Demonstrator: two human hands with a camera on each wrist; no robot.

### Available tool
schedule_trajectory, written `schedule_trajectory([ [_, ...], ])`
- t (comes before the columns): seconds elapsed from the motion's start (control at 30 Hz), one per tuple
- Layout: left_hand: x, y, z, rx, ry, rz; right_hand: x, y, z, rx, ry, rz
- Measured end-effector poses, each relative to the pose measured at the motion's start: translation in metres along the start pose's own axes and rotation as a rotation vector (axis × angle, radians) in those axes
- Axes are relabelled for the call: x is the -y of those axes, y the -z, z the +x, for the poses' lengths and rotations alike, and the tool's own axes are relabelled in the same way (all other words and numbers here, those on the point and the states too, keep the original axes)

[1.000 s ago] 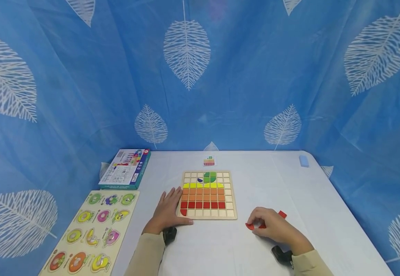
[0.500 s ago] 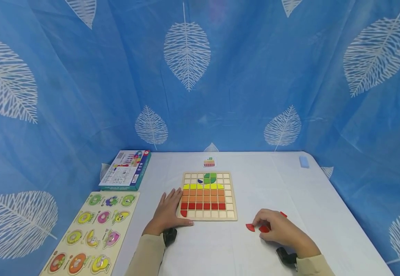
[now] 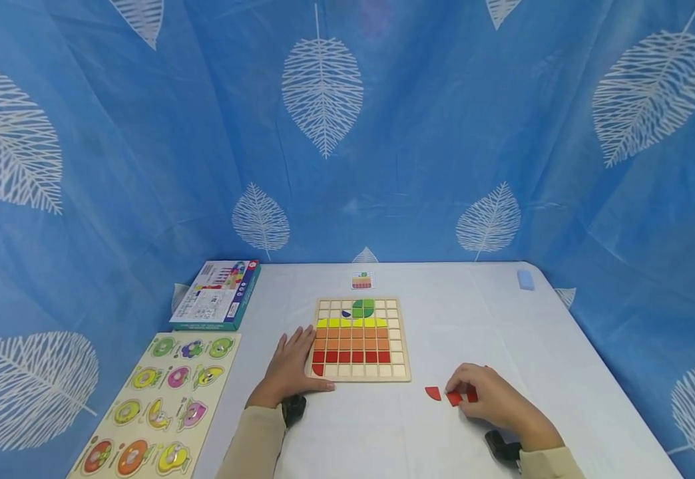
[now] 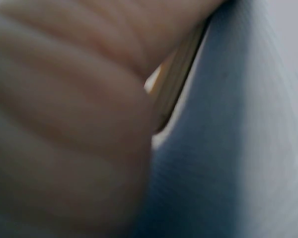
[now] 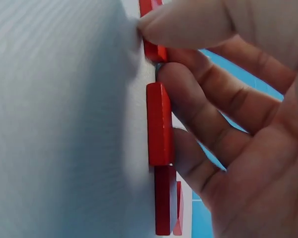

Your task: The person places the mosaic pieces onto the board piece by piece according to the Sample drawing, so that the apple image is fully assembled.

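My left hand (image 3: pixel 287 369) rests against the left and front edges of a wooden grid board (image 3: pixel 404 339), fingers and thumb spread. Rows of red, orange and yellow tiles fill much of the board, with green tiles and a small dark blue piece above. My right hand (image 3: pixel 491 396) pinches a red tile (image 3: pixel 454 398) on the table, right of the board. Left of its fingertips lies a loose red quarter-circle tile (image 3: pixel 433 393). In the right wrist view, more red tiles (image 5: pixel 160 124) sit under the curled fingers. The left wrist view is mostly palm, with a sliver of board edge (image 4: pixel 176 82).
Behind the board lies a small pattern card (image 3: pixel 363 280). At left are a boxed game (image 3: pixel 216 296) and a fruit puzzle board (image 3: pixel 162 399). A light blue block (image 3: pixel 525 279) sits at the table's far right corner. A blue leaf-print curtain (image 3: pixel 383 199) surrounds the table.
My right hand has let go of the red quarter-circle tile and shifted slightly right to another red tile. The left hand has stayed at the board's edge.
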State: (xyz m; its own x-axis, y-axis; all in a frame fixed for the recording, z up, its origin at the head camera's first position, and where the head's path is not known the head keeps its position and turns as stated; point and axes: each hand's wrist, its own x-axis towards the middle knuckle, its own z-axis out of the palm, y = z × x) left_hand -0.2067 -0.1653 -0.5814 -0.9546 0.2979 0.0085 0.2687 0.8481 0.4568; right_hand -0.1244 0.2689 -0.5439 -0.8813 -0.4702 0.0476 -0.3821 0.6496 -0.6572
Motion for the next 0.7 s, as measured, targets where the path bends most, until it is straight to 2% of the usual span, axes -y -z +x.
schedule_trajectory([
  [0.17, 0.001, -0.001, 0.0, 0.003, 0.005, -0.008, 0.002, -0.002, 0.0, -0.018, -0.08, 0.007],
  [0.37, 0.001, -0.003, 0.0, -0.001, 0.001, 0.003, 0.003, -0.003, 0.001, -0.05, -0.106, -0.045],
  [0.5, 0.001, -0.003, 0.001, -0.002, -0.005, 0.007, 0.005, -0.004, 0.007, -0.083, -0.055, -0.069],
  [0.7, 0.001, -0.002, 0.001, 0.0, -0.002, 0.023, 0.011, -0.011, 0.027, -0.144, 0.109, -0.096],
])
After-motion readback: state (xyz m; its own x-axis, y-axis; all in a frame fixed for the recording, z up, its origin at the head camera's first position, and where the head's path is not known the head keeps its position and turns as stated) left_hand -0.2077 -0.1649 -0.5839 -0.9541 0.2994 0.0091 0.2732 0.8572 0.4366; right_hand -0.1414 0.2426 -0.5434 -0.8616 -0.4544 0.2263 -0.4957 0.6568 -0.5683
